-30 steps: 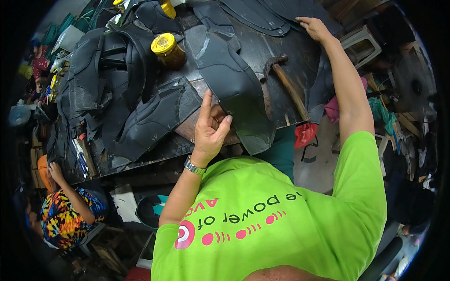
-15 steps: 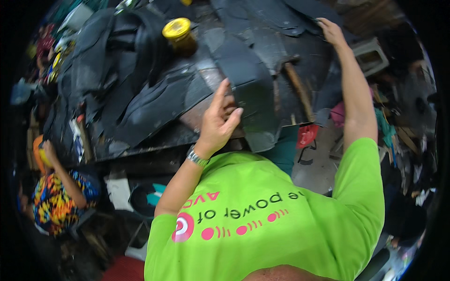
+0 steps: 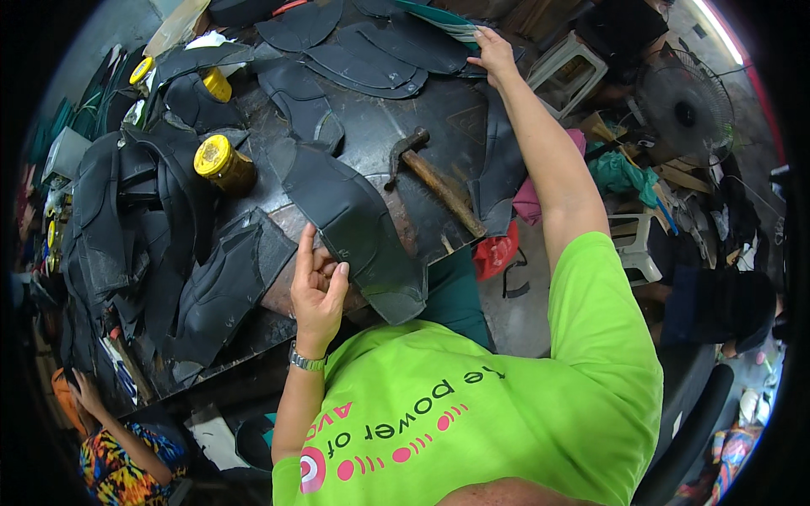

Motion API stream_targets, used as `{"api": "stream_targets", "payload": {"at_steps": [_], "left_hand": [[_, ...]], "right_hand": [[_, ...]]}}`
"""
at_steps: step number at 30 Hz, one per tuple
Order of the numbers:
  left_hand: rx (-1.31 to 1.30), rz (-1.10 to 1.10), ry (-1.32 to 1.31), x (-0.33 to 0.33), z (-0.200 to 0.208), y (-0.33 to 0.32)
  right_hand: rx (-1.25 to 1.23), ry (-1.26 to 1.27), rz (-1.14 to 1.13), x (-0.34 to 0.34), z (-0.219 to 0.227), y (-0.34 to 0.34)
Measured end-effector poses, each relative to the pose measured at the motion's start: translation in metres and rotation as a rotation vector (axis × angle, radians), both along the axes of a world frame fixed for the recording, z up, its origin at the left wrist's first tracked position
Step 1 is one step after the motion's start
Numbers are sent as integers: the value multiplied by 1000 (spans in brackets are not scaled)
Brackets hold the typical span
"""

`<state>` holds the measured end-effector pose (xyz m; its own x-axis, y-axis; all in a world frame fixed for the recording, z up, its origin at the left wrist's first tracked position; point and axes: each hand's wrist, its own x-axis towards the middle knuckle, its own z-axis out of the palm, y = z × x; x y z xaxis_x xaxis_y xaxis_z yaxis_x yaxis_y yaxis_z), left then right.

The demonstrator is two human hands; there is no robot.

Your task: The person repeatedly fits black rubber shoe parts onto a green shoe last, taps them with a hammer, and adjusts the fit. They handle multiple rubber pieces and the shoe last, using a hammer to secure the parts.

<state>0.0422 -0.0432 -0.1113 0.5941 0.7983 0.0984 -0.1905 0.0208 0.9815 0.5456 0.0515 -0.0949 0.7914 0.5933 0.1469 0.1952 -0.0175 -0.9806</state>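
My left hand (image 3: 319,291) is at the near edge of the table, index finger stretched out and the other fingers half curled. Its fingertip meets the left edge of a black padded panel (image 3: 359,232), whose lower end hangs over the table edge toward my shirt. Nothing shows in that palm. Stretched out to the far right, my right hand (image 3: 496,57) pinches the edge of a flat piece with a teal side (image 3: 439,18). Under it lie several black rounded panels (image 3: 363,55). A wooden-handled hammer (image 3: 439,185) rests between my hands.
A yellow-lidded jar (image 3: 224,164) stands left of the panel, near heaped black pieces (image 3: 110,202). Stitched black panels (image 3: 219,287) lie at the near left. A white plastic stool (image 3: 567,74) and a fan (image 3: 685,110) are at right. Another person's hand (image 3: 87,395) is at lower left.
My view has turned, showing more of the far table. My right hand now holds a teal-sided piece at the far edge. My left index finger stays by the black panel's edge.
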Motion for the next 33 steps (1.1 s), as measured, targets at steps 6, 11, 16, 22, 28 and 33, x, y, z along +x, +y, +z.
{"api": "stream_targets", "payload": {"at_steps": [6, 11, 16, 22, 28, 33], "left_hand": [[-8, 2, 0, 1, 1, 0], [-11, 4, 5, 1, 2, 1], [-26, 22, 7, 3, 3, -1], [-41, 73, -39, 6, 3, -4], [210, 95, 178, 6, 1, -3], [343, 173, 267, 10, 5, -6]], "right_hand": [[155, -24, -18, -2, 2, 14], [202, -35, -39, -6, 8, 15], [218, -26, -17, -9, 11, 11], [181, -123, 27, -4, 17, 7], [226, -571, -58, 0, 38, 10], [188, -801, 67, -10, 72, 8]]}}
